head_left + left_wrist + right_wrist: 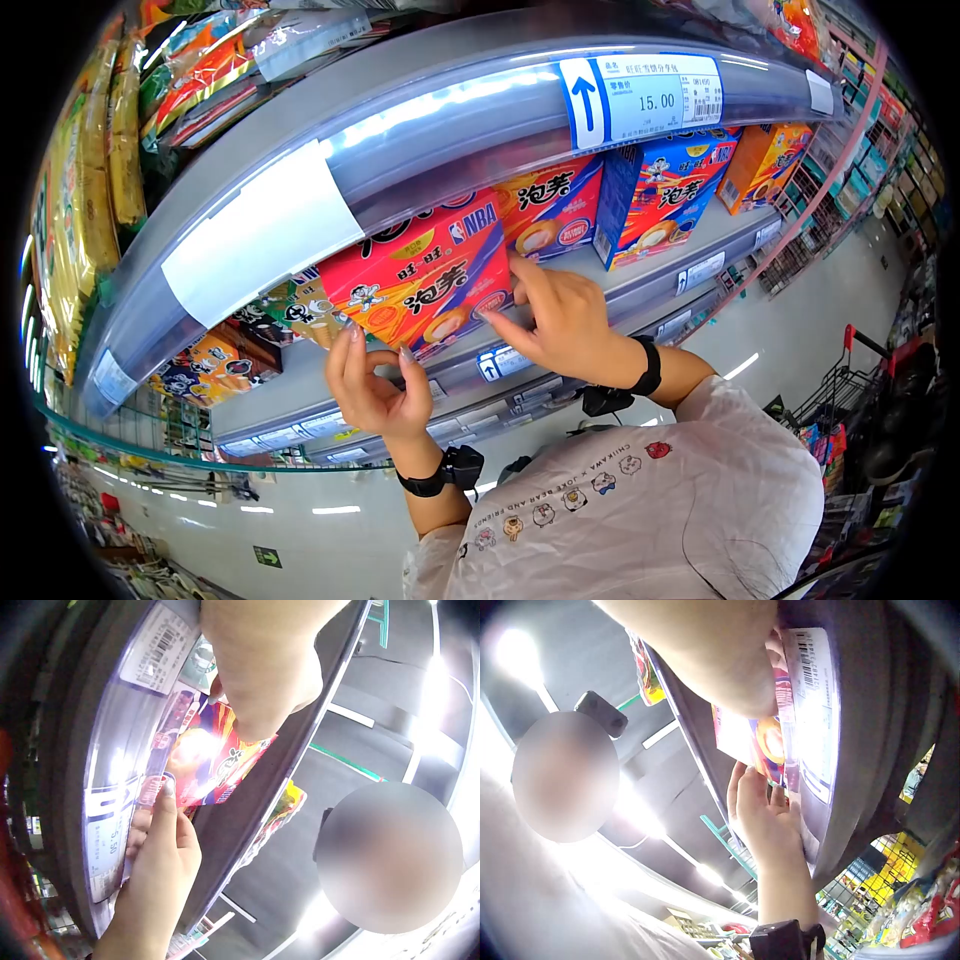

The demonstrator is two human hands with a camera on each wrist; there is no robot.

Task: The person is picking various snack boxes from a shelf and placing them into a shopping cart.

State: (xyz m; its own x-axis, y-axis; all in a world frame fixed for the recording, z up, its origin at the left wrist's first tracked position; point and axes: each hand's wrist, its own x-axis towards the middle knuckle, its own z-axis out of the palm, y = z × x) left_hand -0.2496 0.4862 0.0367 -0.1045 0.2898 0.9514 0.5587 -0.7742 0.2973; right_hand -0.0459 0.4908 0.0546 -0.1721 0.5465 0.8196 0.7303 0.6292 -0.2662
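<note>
A red and purple box of cream puffs [415, 280] with an NBA logo sits tilted just under the upper shelf's price rail, between both hands. At its right side my right hand [565, 320] grips the edge, thumb on the printed front and fingers round the side. My left hand [385, 390] holds the lower left corner with bent fingers and thumb. In the left wrist view the right hand [161, 847] shows its thumb against the box front [210, 754]. The right wrist view shows the left hand's [765, 817] fingertips at the box's edge.
Similar boxes [550, 205] stand to the right on the same shelf, including a blue-sided one [665, 195]. An orange box [220, 365] is at the left. The clear price rail [430, 110] hangs low above the hands. A shopping cart [840, 380] stands at the right.
</note>
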